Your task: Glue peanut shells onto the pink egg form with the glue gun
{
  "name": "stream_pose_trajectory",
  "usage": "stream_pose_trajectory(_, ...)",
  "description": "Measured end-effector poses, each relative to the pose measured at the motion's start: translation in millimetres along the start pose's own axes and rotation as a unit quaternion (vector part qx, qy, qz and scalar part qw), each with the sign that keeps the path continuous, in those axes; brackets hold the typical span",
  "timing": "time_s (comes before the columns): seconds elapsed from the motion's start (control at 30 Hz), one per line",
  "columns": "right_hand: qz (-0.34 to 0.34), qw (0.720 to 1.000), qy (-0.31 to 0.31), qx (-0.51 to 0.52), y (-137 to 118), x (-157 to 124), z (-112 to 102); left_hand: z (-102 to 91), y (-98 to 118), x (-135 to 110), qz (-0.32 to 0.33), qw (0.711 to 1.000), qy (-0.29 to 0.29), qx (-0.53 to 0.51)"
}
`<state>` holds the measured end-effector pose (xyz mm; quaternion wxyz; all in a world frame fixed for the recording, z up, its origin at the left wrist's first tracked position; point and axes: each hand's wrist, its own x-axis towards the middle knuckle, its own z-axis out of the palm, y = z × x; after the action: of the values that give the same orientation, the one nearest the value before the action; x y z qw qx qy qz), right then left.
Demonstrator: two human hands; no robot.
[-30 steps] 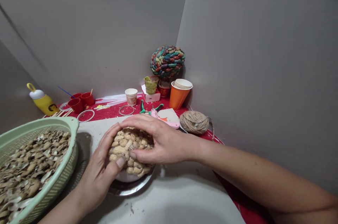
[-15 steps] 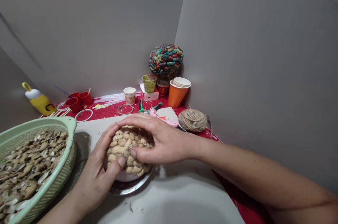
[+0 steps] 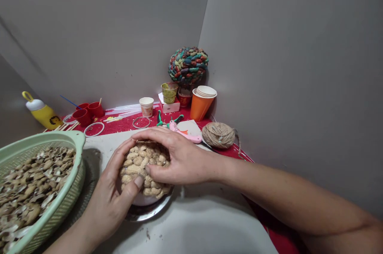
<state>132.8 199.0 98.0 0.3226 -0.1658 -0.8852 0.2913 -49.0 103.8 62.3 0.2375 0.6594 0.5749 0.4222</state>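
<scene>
Between my hands is a ball covered in peanut shells, with a bare whitish patch low on its near side. It rests in a shiny metal bowl, whose front rim shows below it. My left hand is curved around the ball's left side, its thumb on the front of the shells. Over the top and right side lies my right hand, its thumb pressing the shells near the middle. The fingertips of both hands meet at the far side, where the ball is partly hidden.
A green basket of peanut shells stands at left. Behind are red cups, a paper cup, an orange cup, a multicoloured shell ball, a pink glue gun, green-handled pliers and a twine ball.
My right thumb has shifted slightly left and up over the shells. Both hands keep hold of the ball. The view has tilted very slightly.
</scene>
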Motion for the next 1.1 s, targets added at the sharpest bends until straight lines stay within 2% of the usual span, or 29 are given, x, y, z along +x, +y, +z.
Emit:
stream_pose_trajectory(0.23,0.035,0.998,-0.008,0.052,-3.5,0.4,-5.8,0.2,1.9,2.1,0.003,1.000,-0.001,0.006)
stream_pose_trajectory(0.47,-0.036,0.999,0.007,-0.002,1.8,-3.0,4.3,2.0,2.5,4.4,0.004,1.000,0.011,0.006)
stream_pose_trajectory(0.63,-0.039,0.999,0.003,-0.003,1.6,-2.3,5.0,-0.1,-3.2,0.7,0.002,1.000,-0.002,-0.012)
stream_pose_trajectory(0.8,-0.027,1.000,-0.005,-0.011,0.0,-2.1,3.9,-1.8,-6.1,-1.3,-0.010,0.996,-0.013,-0.091)
stream_pose_trajectory(0.97,-0.028,1.000,-0.006,-0.011,-0.9,-1.6,3.4,-1.8,-9.3,-0.7,-0.037,0.979,-0.004,-0.199)
stream_pose_trajectory(1.1,-0.019,1.000,-0.004,-0.013,-3.6,-1.3,2.4,-0.9,-12.8,-3.1,-0.029,0.971,-0.004,-0.237)
